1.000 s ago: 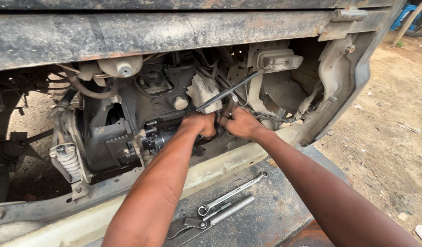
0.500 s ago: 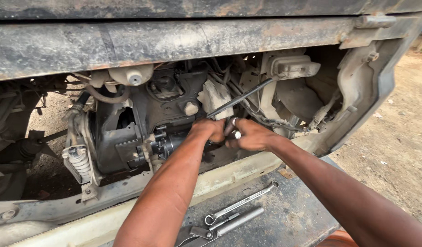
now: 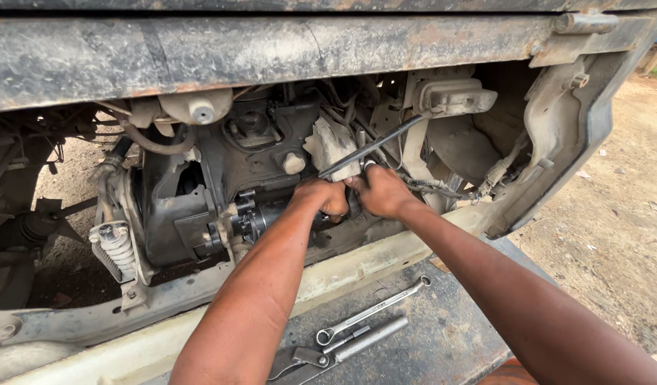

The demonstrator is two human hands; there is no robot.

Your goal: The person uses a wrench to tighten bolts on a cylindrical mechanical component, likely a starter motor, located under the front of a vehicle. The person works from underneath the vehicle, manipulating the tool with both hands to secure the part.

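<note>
Since the earlier frame both hands have barely shifted: left hand point(image 3: 322, 197) and right hand point(image 3: 380, 189) stay clenched together around a thin dark metal bar point(image 3: 375, 146) slanting inside the greasy engine bay; shiny spanners point(image 3: 371, 311) lie below.

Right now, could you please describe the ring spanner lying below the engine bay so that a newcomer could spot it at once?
Start at the open engine bay, where both hands meet, and drop to the dark flat panel beneath the arms. The ring spanner lies there slantwise. Unlike the plain steel bar and the pliers beside it, it is long, slim and bright, with a closed ring at each end.
</note>
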